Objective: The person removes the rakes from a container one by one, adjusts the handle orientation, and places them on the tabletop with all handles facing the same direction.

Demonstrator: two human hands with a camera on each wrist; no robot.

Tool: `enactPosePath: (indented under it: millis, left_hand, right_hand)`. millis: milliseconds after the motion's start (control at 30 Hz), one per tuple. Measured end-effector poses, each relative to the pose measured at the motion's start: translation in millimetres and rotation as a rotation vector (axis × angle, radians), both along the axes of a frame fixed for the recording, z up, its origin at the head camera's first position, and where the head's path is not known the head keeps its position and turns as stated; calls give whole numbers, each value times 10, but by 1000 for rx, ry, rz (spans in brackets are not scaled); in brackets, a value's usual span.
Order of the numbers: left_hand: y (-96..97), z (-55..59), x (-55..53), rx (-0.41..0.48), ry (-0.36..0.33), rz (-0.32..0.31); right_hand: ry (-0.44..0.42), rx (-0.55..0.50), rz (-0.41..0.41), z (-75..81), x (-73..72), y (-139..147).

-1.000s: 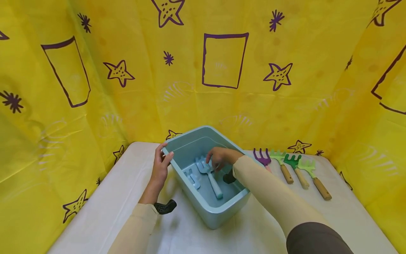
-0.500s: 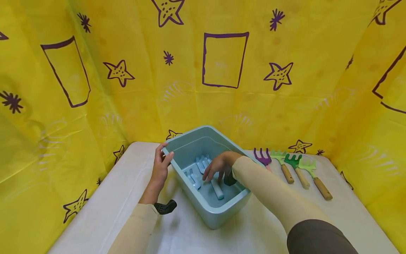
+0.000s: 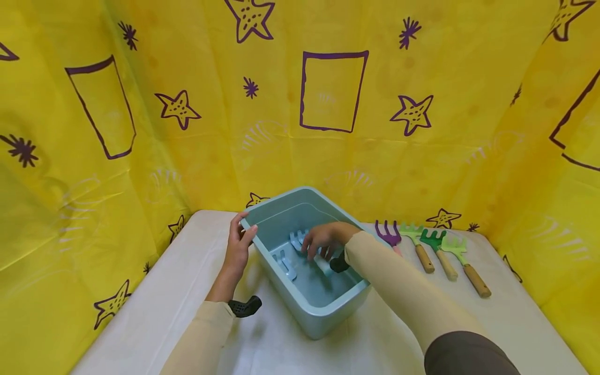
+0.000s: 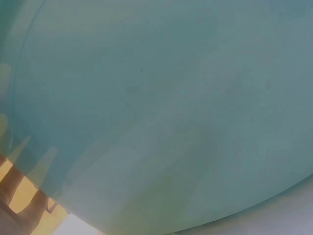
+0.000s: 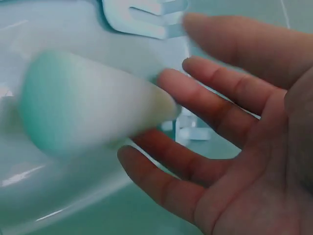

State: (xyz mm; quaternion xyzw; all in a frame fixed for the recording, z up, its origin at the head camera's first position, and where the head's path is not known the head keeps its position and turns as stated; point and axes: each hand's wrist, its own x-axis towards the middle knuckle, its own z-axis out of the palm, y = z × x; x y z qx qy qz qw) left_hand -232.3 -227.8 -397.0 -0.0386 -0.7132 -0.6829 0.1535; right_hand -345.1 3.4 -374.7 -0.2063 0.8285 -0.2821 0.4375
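Note:
A pale blue plastic tub (image 3: 319, 312) stands at an angle on the white-covered table. My left hand (image 3: 236, 252) grips its left rim, thumb lying over the edge. Inside the tub, my right hand (image 3: 328, 237) holds a light blue hand fork (image 3: 323, 265) near its neck, partly hiding it. In the right wrist view, the pale handle (image 5: 93, 105), teal at the butt, tilts up off the floor between my fingers (image 5: 200, 95); the thumb is apart from it. A second light blue fork (image 3: 287, 268) lies by the tub's left wall. The left wrist view shows mostly tub wall (image 4: 161, 107).
Right of the tub lie a purple hand fork (image 3: 388, 235) and several green hand rakes with wooden handles, including a dark green one (image 3: 440, 250) and a light green one (image 3: 469, 268). A yellow patterned curtain (image 3: 281, 156) surrounds the table (image 3: 197, 234).
My right hand reached down over the fork's handle, then drew back towards the neck. The handle's butt has risen off the tub floor. The left hand has not moved.

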Motion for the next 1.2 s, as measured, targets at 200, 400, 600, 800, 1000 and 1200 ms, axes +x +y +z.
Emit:
enactPosePath:
  millis: [200,400,600,800,1000,1200]
  left_hand:
    - [5,-3,-2,-6,-9,6]
    - [-6,-7,-5,-4,-10,6]
    - [-7,-20,-16,1,-7,-3]
    - [-13,-16,-16,0,-15,1]
    - [-15,-9,-17,0,-16,-9]
    - [2,-1,-15,-1,-17,-9]
  right_hand:
    - [109,-8,-31,27,0,28]
    - [96,-8,-130,44,-18,53]
    - [-27,-74,-190,35,-20,83]
    - [32,-117,-206,64,10,90]
    - [60,-144,-152,150,-3,101]
    - [121,-182,-143,304,35,166]
